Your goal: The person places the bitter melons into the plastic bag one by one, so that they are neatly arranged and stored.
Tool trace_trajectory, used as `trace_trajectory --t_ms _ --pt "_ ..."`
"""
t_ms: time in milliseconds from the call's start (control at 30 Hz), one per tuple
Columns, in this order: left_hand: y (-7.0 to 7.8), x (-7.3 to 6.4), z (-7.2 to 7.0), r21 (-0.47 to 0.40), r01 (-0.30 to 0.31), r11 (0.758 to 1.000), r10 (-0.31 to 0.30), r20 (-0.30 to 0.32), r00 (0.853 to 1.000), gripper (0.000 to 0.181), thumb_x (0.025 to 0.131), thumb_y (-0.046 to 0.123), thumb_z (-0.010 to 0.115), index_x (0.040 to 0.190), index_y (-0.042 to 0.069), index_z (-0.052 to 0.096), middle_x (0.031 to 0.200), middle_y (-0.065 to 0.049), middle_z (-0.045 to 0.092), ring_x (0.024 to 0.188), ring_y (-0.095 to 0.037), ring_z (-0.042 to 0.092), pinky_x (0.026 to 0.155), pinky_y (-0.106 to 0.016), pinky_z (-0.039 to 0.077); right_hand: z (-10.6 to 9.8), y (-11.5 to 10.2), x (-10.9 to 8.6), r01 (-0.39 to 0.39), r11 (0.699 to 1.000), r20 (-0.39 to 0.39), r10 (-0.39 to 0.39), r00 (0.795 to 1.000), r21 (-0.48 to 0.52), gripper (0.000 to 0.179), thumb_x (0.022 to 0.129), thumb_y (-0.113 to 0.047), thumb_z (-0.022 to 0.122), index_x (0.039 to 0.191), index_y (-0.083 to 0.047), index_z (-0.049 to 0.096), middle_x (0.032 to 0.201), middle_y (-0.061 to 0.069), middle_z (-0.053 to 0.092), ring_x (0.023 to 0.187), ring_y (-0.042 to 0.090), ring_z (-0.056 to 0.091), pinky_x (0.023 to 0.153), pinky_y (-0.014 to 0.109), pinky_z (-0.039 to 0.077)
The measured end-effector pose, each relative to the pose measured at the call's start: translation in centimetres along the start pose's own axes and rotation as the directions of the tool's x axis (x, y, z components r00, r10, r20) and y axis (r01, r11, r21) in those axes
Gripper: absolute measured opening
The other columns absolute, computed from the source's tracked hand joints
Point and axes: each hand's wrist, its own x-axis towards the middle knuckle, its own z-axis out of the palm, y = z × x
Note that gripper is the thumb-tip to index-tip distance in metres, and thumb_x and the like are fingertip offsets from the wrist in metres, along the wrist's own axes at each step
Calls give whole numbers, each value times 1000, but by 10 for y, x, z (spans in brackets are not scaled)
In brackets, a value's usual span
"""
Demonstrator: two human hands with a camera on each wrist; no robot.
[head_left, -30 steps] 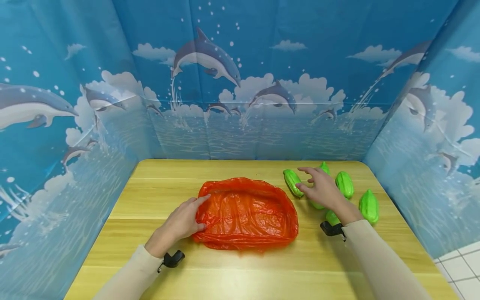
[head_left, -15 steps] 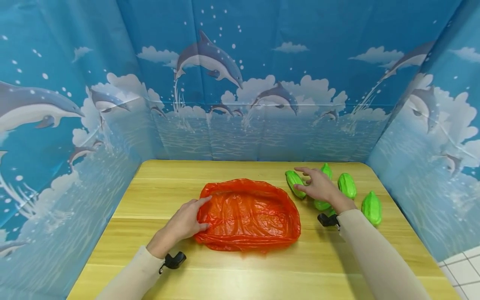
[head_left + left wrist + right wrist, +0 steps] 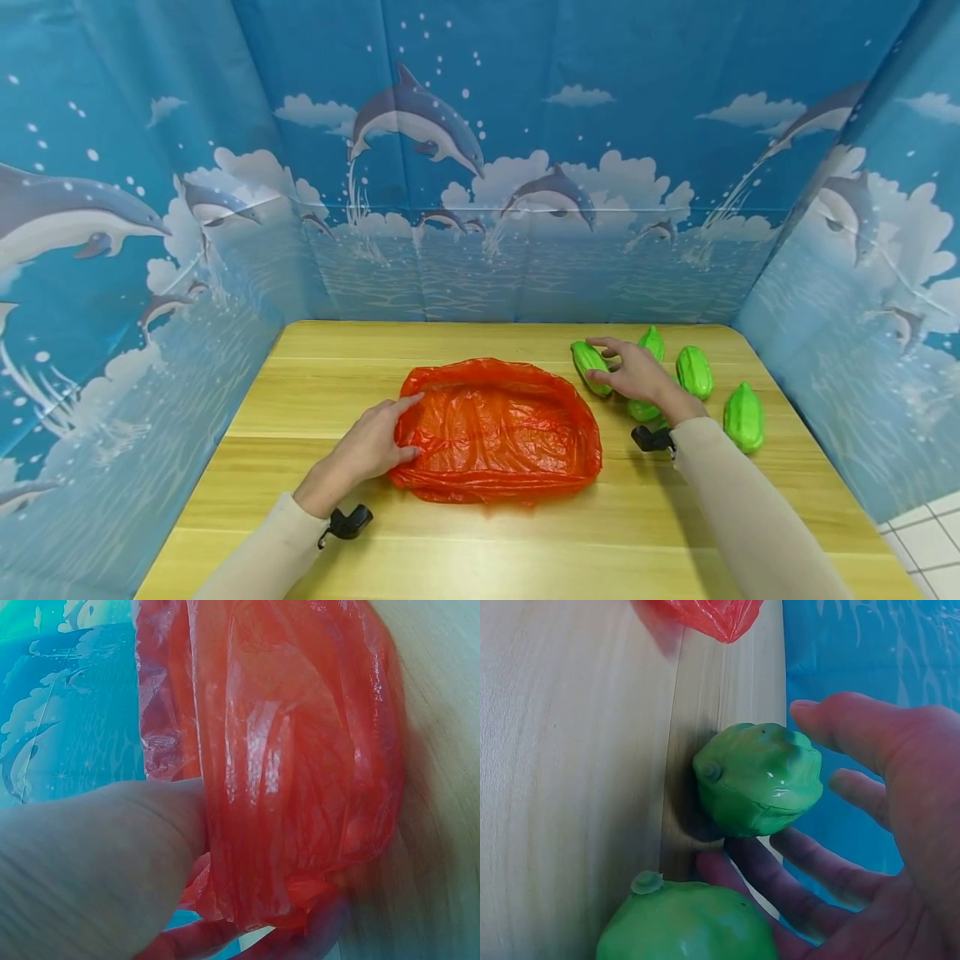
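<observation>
A red plastic bag (image 3: 487,433) lies spread into a wide oval with raised sides on the table. My left hand (image 3: 367,442) holds its left rim; in the left wrist view the thumb passes behind the thin plastic (image 3: 292,772) and the other fingers show below it. To the right of the bag, my right hand (image 3: 637,375) reaches over a ribbed green gourd (image 3: 587,365). The right wrist view has its thumb and spread fingers around this gourd (image 3: 757,780), with a gap at the thumb. Another gourd (image 3: 686,922) sits nearer the wrist.
More green gourds stand at the right: one behind the hand (image 3: 652,340), one farther right (image 3: 694,372), one by the right edge (image 3: 744,418), and another partly hidden under the hand (image 3: 642,410). A dolphin-print curtain (image 3: 480,250) surrounds the wooden table (image 3: 337,342).
My right hand has shifted slightly left and closer around the leftmost gourd. The left hand stays at the bag's rim. The head view has tilted a little.
</observation>
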Motion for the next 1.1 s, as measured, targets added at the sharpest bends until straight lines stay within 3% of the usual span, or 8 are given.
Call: trace_trajectory --t_ms 433,1100 --pt "-4 4 1 2 -14 1000 14 -6 1000 91 96 16 98 175 14 54 160 -27 68 144 -48 68 121 -66 61 3 6 1 -45 995 0 45 999 85 72 114 -37 77 176 -11 51 167 38 58 139 57 73 104 63 69" --pt "-7 6 2 -16 -20 1000 19 -21 1000 90 96 13 97 175 10 53 162 -24 69 147 -48 67 123 -66 59 5 4 -2 -26 993 -56 33 998 115 73 113 -34 80 176 -11 52 166 40 58 138 62 72 99 61 71"
